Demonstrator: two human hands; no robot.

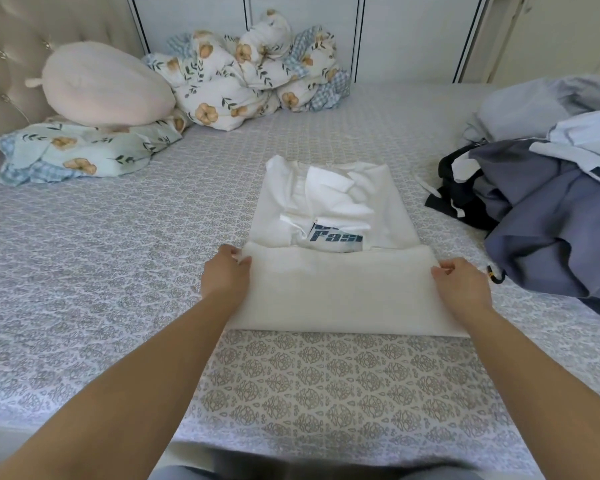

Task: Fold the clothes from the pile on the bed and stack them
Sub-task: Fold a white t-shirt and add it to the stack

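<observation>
two bare forearms, no sleeves, left hand (225, 276), right hand (463, 286), no rings

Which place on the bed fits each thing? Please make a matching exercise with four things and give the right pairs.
Things:
1. white T-shirt
2. pile of clothes
3. pink cushion
4. bundled floral duvet

Places:
A. far left, by the headboard
B. middle, held by the left hand and right hand
C. far middle, against the wall
D. right edge

Pairs: 1-B, 2-D, 3-A, 4-C
</observation>
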